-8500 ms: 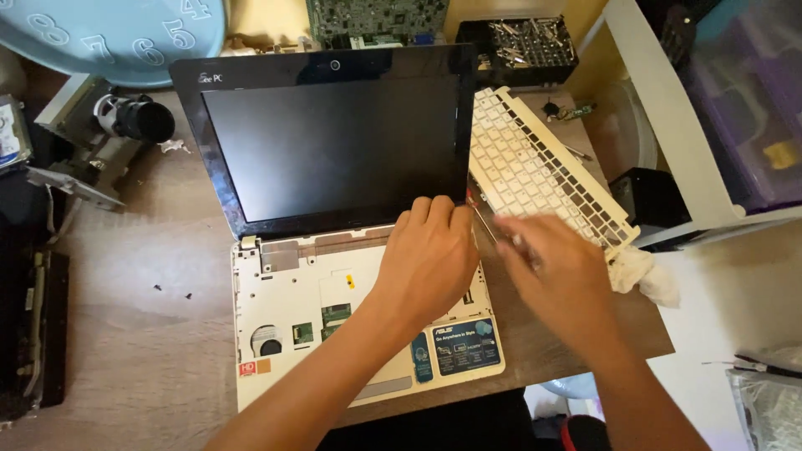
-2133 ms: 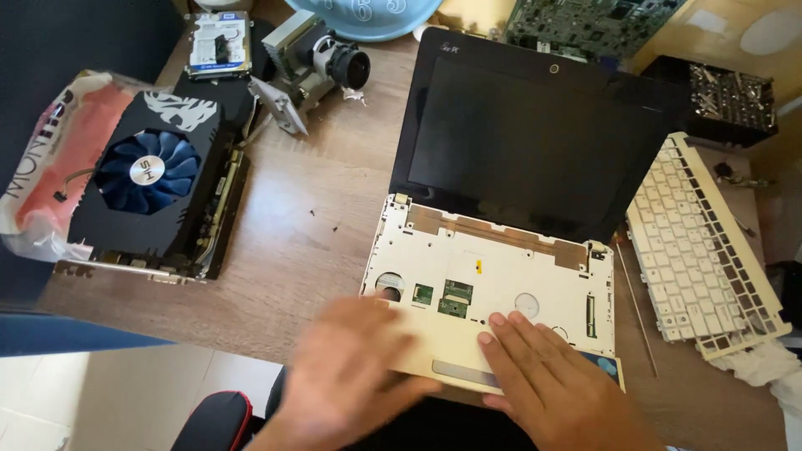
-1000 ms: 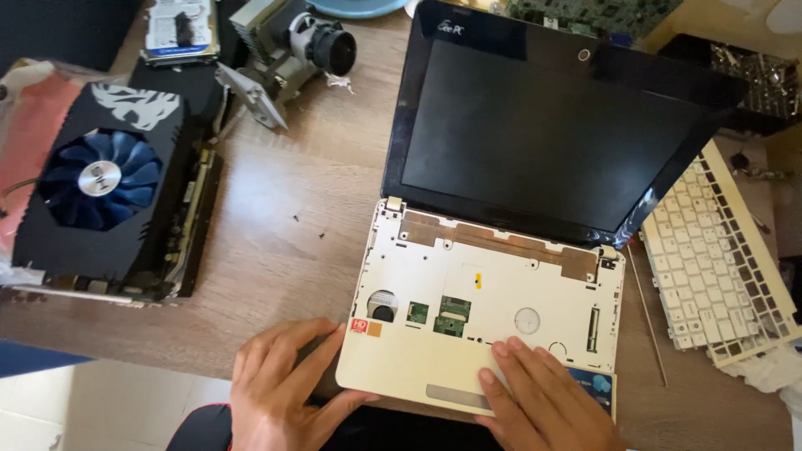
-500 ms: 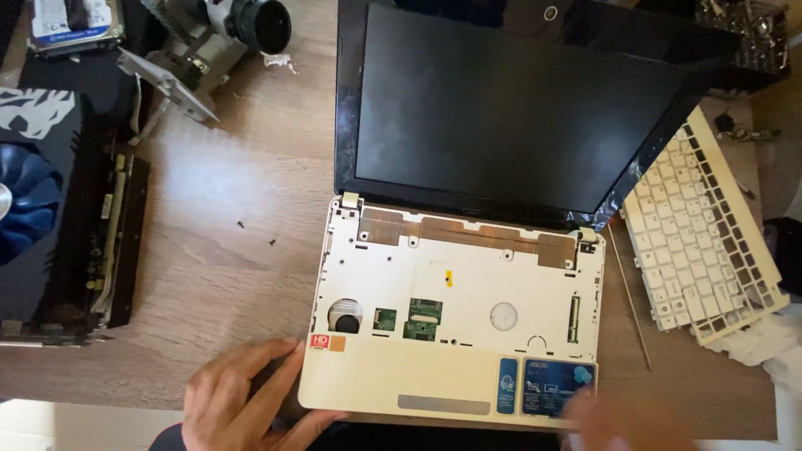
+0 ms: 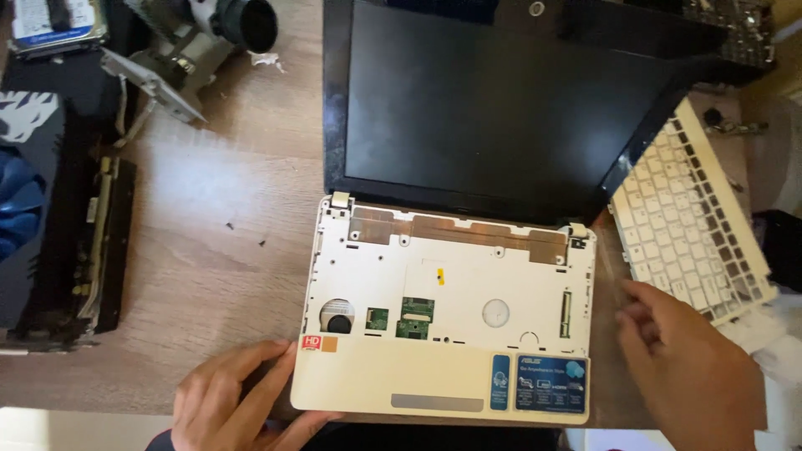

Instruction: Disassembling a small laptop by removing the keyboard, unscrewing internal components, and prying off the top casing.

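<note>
A small white laptop [image 5: 451, 326] lies open on the wooden desk [image 5: 209, 250], its keyboard taken out so the metal tray and small circuit parts show. Its black screen [image 5: 484, 100] leans back. My left hand [image 5: 230, 401] grips the front left corner of the laptop's base, fingers under the edge. My right hand [image 5: 685, 367] hovers just right of the base with fingers spread, holding nothing. The detached white keyboard [image 5: 685, 234] lies beside it, close to a thin metal rod [image 5: 620, 269] on the desk.
A graphics card with a blue fan [image 5: 50, 234] lies at the left edge. A hard drive [image 5: 50, 21] and a metal bracket with a black cylinder [image 5: 200, 42] sit at the back left. Tiny screws [image 5: 242, 234] dot the wood.
The view has shifted right, pushing the graphics card toward the left edge. My right hand left the front of the laptop and moved out to its right side. My left hand stays at the front left corner.
</note>
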